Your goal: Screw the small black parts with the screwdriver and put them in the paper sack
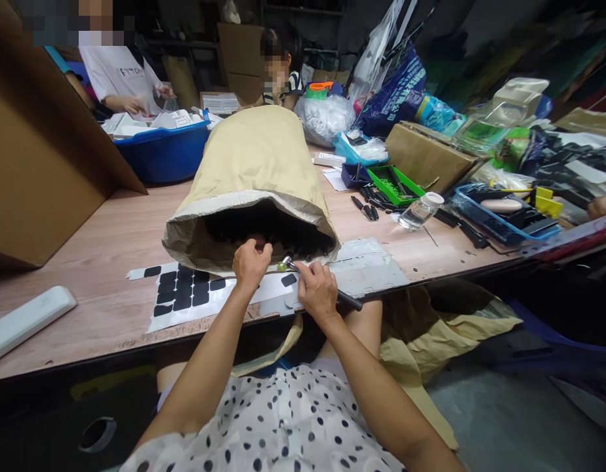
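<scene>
A large tan paper sack (258, 151) lies on the table with its mouth facing me and dark items inside. My left hand (251, 265) is at the lower lip of that mouth, fingers pinched together; whatever they hold cannot be made out. In my right hand (317, 288) is a black-handled tool (349, 300) with a shiny metal head, its handle pointing down to the right. Something small and yellow-green (282, 265) shows at the metal end, between both hands. Beneath the hands lies a white sheet with black rounded-square stickers (183, 288).
A blue basin (160, 157) of white boxes stands back left, near a cardboard box (42, 144). To the right are a green tray (394, 185), a clear jar (421, 211) and a blue basket (504, 216). Two people sit across the table. A white bar (30, 321) lies left.
</scene>
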Available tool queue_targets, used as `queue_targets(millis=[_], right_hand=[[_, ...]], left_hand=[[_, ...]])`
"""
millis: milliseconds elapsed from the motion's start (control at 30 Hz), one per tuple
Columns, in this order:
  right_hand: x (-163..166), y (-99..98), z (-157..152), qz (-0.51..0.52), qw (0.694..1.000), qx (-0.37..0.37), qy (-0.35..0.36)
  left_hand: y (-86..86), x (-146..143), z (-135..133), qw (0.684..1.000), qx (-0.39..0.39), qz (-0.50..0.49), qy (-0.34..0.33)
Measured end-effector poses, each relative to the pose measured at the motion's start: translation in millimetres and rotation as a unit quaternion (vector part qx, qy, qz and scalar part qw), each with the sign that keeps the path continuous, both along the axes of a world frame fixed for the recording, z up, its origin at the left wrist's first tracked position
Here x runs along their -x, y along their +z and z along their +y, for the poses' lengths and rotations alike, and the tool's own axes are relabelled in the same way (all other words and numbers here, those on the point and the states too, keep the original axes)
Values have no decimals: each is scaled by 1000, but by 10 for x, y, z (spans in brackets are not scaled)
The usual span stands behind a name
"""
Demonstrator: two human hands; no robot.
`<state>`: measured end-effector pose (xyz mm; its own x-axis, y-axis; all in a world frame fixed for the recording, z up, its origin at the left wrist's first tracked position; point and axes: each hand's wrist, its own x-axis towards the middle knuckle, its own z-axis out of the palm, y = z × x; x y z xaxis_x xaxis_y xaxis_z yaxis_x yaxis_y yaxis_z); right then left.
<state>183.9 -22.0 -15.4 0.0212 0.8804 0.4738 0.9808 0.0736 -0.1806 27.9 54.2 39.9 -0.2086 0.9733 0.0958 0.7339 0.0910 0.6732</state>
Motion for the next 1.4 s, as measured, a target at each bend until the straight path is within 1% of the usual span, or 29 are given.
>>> queue_targets(millis=[33, 133, 200, 267, 333, 433, 467, 500, 567, 633, 667, 733, 833, 1000, 1067, 1167, 1300, 1400], right_hand=[[0, -4, 2, 1, 1000, 1, 2], [4, -10, 9, 2, 1000, 3, 1], [10, -9, 12, 2, 1000, 4, 0], [15, -4, 10, 4, 1000, 2, -1], [22, 0, 5, 9, 1000, 3, -2], [33, 4, -7, 19, 1000, 7, -5], [36, 5, -8, 23, 1000, 8, -6], [38, 6, -7, 26, 1000, 8, -7], [36, 13, 5, 30, 999, 12, -8], [27, 28, 28, 30, 999, 22, -7], [20, 41, 39, 31, 999, 29, -7], [6, 78, 47, 35, 998, 43, -10], [0, 152, -24, 58, 997, 44, -12], [49, 296, -343, 168, 985, 11, 35], [73, 342, -449, 193, 980, 9, 52], [94, 362, -515, 188, 980, 4, 63], [95, 311, -504, 149, 986, 23, 71], [109, 300, -511, 143, 987, 25, 70]], left_hand=[[-32, -42, 170, 1000, 15, 4, 16], [-125, -148, 539, 998, 48, 27, -2], [-150, -178, 659, 996, 71, 52, -10], [-141, -153, 672, 995, 76, 60, -8], [-119, -67, 572, 997, 60, 52, -11], [-118, 140, 221, 998, 9, 43, -39], [-136, 215, 69, 997, -19, 41, -69], [-164, 286, -89, 992, -49, 34, -113], [-248, 401, -378, 981, -72, 23, -178], [-347, 466, -583, 974, -79, 23, -210], [-391, 478, -643, 972, -82, 26, -217], [-452, 469, -690, 970, -88, 34, -224], [-464, 411, -653, 970, -84, 42, -224], [-427, 310, -594, 976, -56, 54, -204], [-432, 288, -592, 979, -48, 53, -192], [-447, 274, -596, 980, -45, 43, -190], [-439, 258, -607, 982, -33, 39, -183], [-419, 241, -617, 983, -24, 36, -179]])
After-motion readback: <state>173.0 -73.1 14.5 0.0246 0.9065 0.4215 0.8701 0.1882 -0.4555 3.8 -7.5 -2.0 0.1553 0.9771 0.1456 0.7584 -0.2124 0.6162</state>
